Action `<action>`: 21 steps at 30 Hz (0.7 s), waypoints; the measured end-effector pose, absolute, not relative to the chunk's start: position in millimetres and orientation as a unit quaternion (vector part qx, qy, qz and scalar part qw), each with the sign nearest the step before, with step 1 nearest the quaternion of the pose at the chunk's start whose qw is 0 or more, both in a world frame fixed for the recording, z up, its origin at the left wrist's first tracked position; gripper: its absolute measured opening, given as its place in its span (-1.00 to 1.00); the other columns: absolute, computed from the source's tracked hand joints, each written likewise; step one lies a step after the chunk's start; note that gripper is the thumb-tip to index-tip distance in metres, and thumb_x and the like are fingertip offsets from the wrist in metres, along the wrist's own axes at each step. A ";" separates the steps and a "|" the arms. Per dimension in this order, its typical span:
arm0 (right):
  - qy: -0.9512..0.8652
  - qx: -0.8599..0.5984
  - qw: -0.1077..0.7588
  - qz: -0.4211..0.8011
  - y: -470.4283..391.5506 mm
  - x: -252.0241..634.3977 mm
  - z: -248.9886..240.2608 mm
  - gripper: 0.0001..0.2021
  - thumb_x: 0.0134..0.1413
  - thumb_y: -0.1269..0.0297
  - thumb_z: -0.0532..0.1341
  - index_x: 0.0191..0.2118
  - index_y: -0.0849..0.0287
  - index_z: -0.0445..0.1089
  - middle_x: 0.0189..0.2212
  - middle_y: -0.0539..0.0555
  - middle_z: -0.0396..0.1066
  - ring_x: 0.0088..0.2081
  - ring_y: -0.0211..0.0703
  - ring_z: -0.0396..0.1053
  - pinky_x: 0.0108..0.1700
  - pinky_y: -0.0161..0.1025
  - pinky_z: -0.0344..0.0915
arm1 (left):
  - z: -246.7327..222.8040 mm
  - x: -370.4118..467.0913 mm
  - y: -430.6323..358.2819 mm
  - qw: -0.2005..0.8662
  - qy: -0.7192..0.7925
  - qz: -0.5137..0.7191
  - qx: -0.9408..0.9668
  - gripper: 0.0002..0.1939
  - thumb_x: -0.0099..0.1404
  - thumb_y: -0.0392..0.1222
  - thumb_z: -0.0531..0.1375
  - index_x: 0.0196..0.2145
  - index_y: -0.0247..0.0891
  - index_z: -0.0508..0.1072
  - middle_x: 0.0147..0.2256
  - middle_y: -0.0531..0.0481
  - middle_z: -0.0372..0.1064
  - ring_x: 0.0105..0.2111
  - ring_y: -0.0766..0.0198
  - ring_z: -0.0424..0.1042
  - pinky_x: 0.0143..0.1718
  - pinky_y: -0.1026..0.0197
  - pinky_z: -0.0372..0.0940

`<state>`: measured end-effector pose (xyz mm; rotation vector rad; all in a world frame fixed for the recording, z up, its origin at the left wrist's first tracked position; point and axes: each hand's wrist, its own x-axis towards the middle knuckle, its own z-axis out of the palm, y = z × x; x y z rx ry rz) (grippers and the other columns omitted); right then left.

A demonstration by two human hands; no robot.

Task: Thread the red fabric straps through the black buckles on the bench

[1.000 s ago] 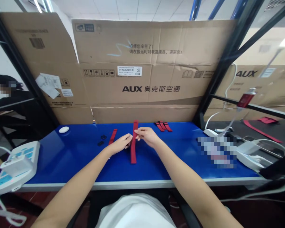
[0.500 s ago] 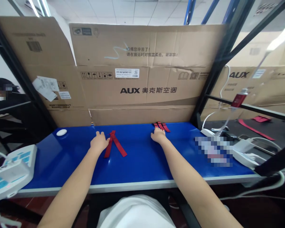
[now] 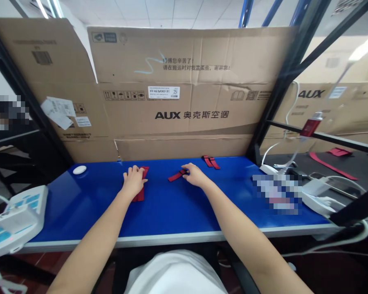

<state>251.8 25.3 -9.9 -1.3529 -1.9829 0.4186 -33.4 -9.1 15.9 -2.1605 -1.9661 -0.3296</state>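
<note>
Your right hand (image 3: 196,176) has its fingertips closed on the near end of a short red strap (image 3: 177,176) in the middle of the blue worktop (image 3: 178,208). The strap's long axis runs slantwise, from your fingers away to your left and slightly toward you, so the free end points at your other hand. The grip looks like a light pinch of thumb and fingers, though the exact contact is too small to make out.

Your left hand (image 3: 133,182) lies palm down, fingers spread flat, on a bundle of red straps (image 3: 141,192); this bundle runs nearly straight away from you, its far end showing past your fingertips. It presses rather than grasps.

The loose strap lies between your two hands, touching the right and clear of the left, so the right hand is the nearer. A small pile of red straps (image 3: 211,161) sits farther back beyond your right hand, by the cardboard wall (image 3: 184,94).
</note>
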 end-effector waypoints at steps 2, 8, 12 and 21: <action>-0.775 -0.511 0.331 0.168 23.7 249.4 -11.4 -0.64 -0.08 0.46 0.30 -0.07 0.20 0.48 -0.10 0.18 0.36 -0.22 -0.13 0.38 -0.07 -0.17 0.31 | 15.3 -28.5 -9.2 0.086 -0.635 -0.137 -0.755 -0.63 0.31 0.00 0.11 0.00 -0.19 0.37 -0.01 -0.24 0.24 0.03 -0.12 0.18 -0.04 -0.11 0.15; -0.768 -0.468 0.340 0.276 16.2 227.3 -14.8 -0.81 -0.22 0.37 0.40 -0.37 0.20 0.48 -0.43 0.01 0.39 -0.45 -0.27 0.35 -0.33 -0.30 0.30 | 0.5 13.7 -18.3 0.007 -0.480 -0.200 -0.854 -0.54 0.27 0.14 0.14 0.00 -0.20 0.39 -0.04 -0.17 0.31 0.00 -0.04 0.24 0.01 -0.09 0.17; -0.745 -0.412 0.329 0.408 11.7 222.4 -13.8 -0.80 -0.20 0.29 0.38 -0.41 0.20 0.40 -0.52 -0.01 0.38 -0.54 -0.27 0.33 -0.45 -0.31 0.25 | 2.6 26.6 -26.0 -0.024 -0.372 -0.197 -0.907 -0.71 0.31 0.01 0.15 -0.14 -0.24 0.44 -0.17 -0.13 0.35 -0.13 0.08 0.32 -0.06 0.04 0.25; -0.767 -0.329 0.356 0.419 1.4 235.2 9.9 -0.84 -0.12 0.20 0.33 -0.48 0.19 0.46 -0.18 0.08 0.36 -0.10 -0.11 0.34 0.01 -0.18 0.21 | 11.0 25.3 -31.9 -0.011 -0.295 -0.296 -0.908 -0.82 0.23 -0.16 0.22 -0.19 -0.22 0.41 -0.21 -0.07 0.39 -0.19 0.16 0.38 -0.10 0.11 0.31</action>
